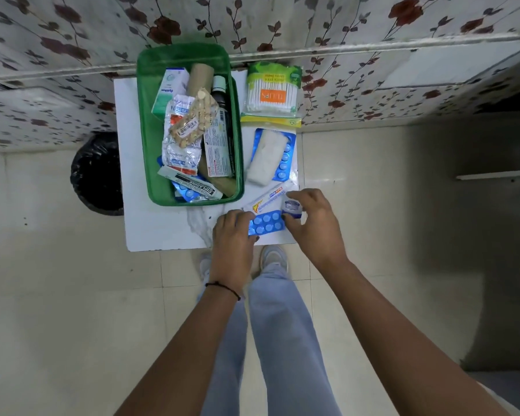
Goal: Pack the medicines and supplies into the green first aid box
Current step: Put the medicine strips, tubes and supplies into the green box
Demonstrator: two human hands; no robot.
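Note:
The green first aid box (237,121) stands open on a small white table (156,223), holding several medicine packs, a dark bottle and foil strips. My left hand (233,235) grips the left end of a blue tablet strip (267,224) at the table's near edge. My right hand (312,219) pinches a small blue jar (291,208) just right of that strip. A white ointment tube box (267,198) lies under both. Beside the box on the right lie a white gauze roll (266,157) on another blue strip (285,157) and a cotton bud pack (272,91).
A black bin (96,172) stands on the floor left of the table. Floral-papered walls rise behind the table and on the left. A yellow packet (270,121) lies under the cotton buds. My legs and shoes are below the table's near edge.

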